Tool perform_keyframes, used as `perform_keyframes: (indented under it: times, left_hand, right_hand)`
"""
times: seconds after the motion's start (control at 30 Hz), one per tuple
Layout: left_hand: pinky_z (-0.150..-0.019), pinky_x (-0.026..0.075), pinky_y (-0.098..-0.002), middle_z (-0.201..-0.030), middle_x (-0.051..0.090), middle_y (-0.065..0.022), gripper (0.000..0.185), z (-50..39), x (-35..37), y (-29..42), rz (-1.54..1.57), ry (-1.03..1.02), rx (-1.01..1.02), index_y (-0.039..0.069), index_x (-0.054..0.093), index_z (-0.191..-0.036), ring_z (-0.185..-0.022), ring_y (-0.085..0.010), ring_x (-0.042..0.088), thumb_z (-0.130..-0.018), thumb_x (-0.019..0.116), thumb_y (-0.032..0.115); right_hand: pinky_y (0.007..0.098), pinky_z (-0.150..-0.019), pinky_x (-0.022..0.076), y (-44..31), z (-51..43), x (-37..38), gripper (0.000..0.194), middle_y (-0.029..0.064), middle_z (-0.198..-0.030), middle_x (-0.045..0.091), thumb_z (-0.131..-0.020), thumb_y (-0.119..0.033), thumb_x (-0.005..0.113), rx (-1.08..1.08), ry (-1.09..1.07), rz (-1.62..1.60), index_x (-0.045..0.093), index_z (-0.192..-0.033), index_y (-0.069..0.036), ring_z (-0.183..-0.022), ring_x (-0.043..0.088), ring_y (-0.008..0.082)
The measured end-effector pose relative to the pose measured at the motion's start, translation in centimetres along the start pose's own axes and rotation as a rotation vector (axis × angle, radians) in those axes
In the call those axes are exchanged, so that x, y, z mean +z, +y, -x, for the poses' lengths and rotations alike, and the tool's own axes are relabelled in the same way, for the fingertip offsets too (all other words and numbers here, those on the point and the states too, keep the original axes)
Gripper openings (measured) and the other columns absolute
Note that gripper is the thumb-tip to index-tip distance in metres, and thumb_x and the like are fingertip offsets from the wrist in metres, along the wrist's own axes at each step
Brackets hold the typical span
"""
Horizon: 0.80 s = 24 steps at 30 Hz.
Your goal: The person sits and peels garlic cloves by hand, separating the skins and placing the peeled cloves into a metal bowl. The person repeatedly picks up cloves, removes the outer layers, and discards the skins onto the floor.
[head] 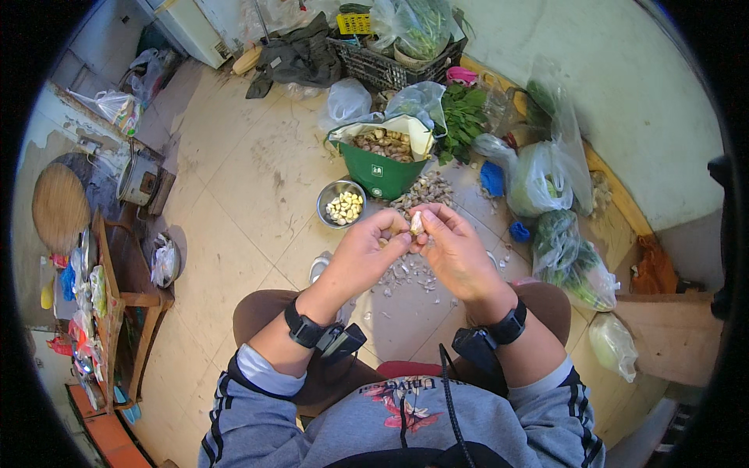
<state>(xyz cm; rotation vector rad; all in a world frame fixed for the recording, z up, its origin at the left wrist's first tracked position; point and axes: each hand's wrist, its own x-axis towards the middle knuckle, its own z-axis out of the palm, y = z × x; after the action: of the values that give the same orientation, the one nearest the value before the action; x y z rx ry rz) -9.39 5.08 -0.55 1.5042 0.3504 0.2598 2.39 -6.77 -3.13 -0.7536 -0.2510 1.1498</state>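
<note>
Between my two hands, over the floor, is a garlic clove (416, 223) with whitish skin on it. My right hand (455, 248) pinches this clove between thumb and fingers. My left hand (370, 248) meets it from the other side, its fingers curled around a yellowish piece that looks like another clove, mostly hidden. A steel bowl (320, 212) just beyond my left hand holds peeled garlic cloves (344, 207). Behind it stands an open green bag (379, 175) full of unpeeled garlic (386, 145). Garlic skins and cloves (430, 192) lie heaped beside the bag, partly behind my hands.
Leafy greens (462, 120) and plastic bags of vegetables (541, 178) line the wall at right. A black crate (374, 64) stands at the back. On the left are a wooden table (137, 299) and a pot (137, 181). Loose skins (406, 281) litter the tiles between my feet.
</note>
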Motion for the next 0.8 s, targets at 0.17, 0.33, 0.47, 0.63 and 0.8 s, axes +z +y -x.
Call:
perform_keyframes:
  times: [0.17,0.33,0.47,0.63,0.8]
  left_hand:
    - [-0.066,0.042,-0.0235,-0.076,0.053,0.0051,0.011,-0.1,-0.1,-0.2,-0.121,-0.018,0.061,0.004,0.054,-0.089,-0.075,-0.0057,0.048,-0.091,0.061,0.012]
    - [-0.067,0.048,-0.0252,-0.075,0.062,-0.005,0.015,0.1,-1.0,0.0,-0.445,0.045,-0.024,0.0,0.06,-0.089,-0.073,-0.009,0.057,-0.09,0.064,0.014]
    - [-0.065,0.049,-0.0272,-0.076,0.064,-0.0063,0.015,-0.1,-0.6,-0.2,-0.286,0.131,0.092,0.001,0.063,-0.092,-0.071,-0.0112,0.059,-0.089,0.064,0.015]
    - [-0.063,0.05,-0.0297,-0.076,0.067,-0.0104,0.016,0.0,-0.7,-0.2,-0.432,0.123,0.139,0.001,0.065,-0.094,-0.067,-0.0177,0.064,-0.088,0.064,0.015]
    - [-0.06,0.05,-0.0317,-0.072,0.066,-0.0135,0.017,0.0,-0.4,-0.3,-0.517,0.146,0.165,0.001,0.064,-0.091,-0.062,-0.0247,0.064,-0.087,0.065,0.017]
  right_hand:
    - [0.0277,-0.072,0.0461,-0.1,0.0,-0.1,0.017,0.001,-0.085,0.056,-0.099,-0.015,0.052,0.048,0.016,-0.053,0.059,-0.108,-0.002,-0.075,0.052,0.0095]
    - [0.0279,-0.072,0.0469,-0.8,0.1,0.0,0.018,0.002,-0.086,0.056,-0.099,-0.014,0.053,0.011,0.032,0.028,0.058,-0.109,-0.001,-0.075,0.052,0.0096]
    - [0.0271,-0.071,0.0485,-0.8,0.4,0.5,0.017,0.0024,-0.087,0.057,-0.099,-0.014,0.053,-0.02,0.049,0.193,0.058,-0.109,-0.001,-0.075,0.053,0.0093]
    - [0.026,-0.069,0.0493,-0.5,0.3,0.6,0.016,0.0018,-0.088,0.058,-0.098,-0.014,0.055,-0.06,0.047,0.307,0.059,-0.108,-0.001,-0.075,0.054,0.0088]
    - [0.0254,-0.07,0.0472,-0.4,0.3,0.7,0.016,0.0016,-0.09,0.059,-0.098,-0.014,0.054,-0.091,0.061,0.466,0.059,-0.108,-0.002,-0.076,0.053,0.0081]
